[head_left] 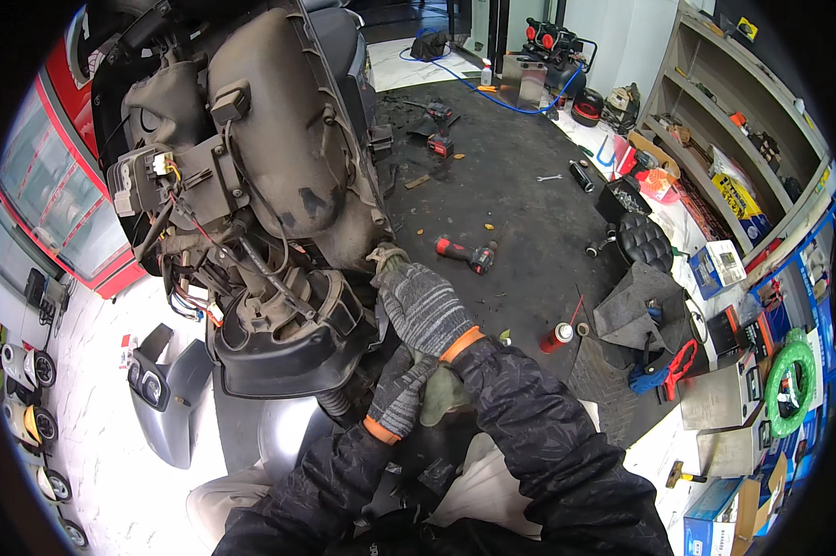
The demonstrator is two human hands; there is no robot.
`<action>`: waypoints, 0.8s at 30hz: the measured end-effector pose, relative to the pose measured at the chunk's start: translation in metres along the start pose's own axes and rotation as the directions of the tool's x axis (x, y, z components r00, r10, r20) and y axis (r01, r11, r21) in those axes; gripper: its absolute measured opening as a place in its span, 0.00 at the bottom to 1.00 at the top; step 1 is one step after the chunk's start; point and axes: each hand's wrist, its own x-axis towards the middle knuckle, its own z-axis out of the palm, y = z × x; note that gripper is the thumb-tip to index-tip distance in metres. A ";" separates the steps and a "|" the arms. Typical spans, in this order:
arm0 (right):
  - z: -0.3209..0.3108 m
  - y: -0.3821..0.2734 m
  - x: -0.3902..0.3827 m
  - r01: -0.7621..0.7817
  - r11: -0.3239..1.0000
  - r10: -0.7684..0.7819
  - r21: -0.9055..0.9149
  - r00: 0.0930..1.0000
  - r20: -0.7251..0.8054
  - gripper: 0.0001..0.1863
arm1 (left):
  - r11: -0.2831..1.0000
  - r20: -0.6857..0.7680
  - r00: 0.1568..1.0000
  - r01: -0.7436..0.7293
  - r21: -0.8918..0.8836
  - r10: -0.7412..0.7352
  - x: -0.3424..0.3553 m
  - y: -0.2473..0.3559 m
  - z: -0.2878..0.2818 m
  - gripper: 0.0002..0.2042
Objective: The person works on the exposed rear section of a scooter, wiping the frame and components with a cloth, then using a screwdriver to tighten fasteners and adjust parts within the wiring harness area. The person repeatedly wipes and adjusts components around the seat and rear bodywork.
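A partly stripped scooter (279, 139) stands before me, its dusty brown plastic body and wiring exposed. My right hand (424, 304), in a grey knit glove with an orange cuff, is closed on a greenish-beige rag (446, 397) beside the scooter's lower right side. One end of the rag sticks up past the fingers and the other hangs below the hand. My left hand (401, 400), gloved alike, is just below, closed, with its fingertips partly hidden behind the right hand. What it grips is hidden. Near it is a black ribbed rubber hose (336, 405).
On the dark mat lie a red-black cordless power tool (467, 253), another power tool (441, 144) and a wrench (549, 178). A red spray can (557, 337) stands right of my arm. A grey scooter panel (172, 394) lies left. Shelves (751, 111) line the right.
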 end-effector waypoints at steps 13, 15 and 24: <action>-0.028 -0.037 0.021 -0.080 0.979 0.117 -0.190 0.974 0.196 0.12 | 0.992 -0.039 0.993 -0.105 0.064 0.107 -0.013 0.015 -0.003 0.22; -0.029 -0.048 0.022 -0.080 0.982 0.125 -0.171 0.953 0.275 0.12 | 0.968 -0.076 0.988 -0.111 0.226 0.131 -0.022 0.009 0.001 0.24; -0.018 -0.071 0.035 -0.208 0.947 0.239 -0.245 0.965 0.104 0.12 | 0.948 -0.081 0.980 -0.152 0.280 0.181 -0.021 0.002 -0.020 0.25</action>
